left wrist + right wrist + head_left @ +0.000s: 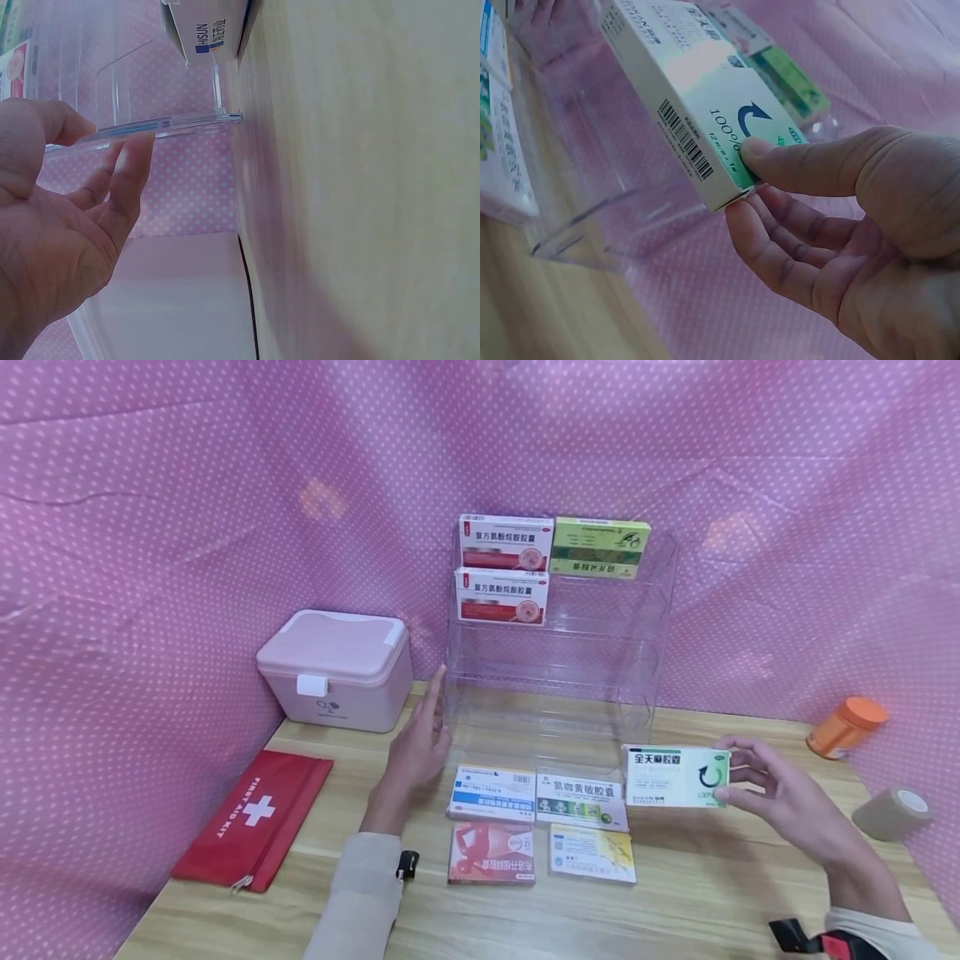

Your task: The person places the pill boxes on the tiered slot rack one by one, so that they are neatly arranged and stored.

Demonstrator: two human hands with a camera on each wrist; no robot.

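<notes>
My right hand point(780, 789) pinches the end of a white and green medicine box point(675, 777), thumb on its printed front and fingers behind. The box is up off the table, at the right front of a clear tiered display rack point(585, 652). In the right wrist view its barcode side shows. My left hand point(67, 202) holds the rack's left side panel, thumb on one face and fingertips on the other. Two red and white medicine boxes point(504, 598) sit in the rack's left column, on the top two tiers. Beside the upper one stands a green medicine box point(598, 548).
Before the rack lie several medicine boxes, among them a blue and white one point(492, 793), a red one point(492, 853) and a yellow one point(592, 853). A pink lidded case point(337, 672) and red first aid pouch point(255, 818) are left; an orange bottle point(846, 728) is right.
</notes>
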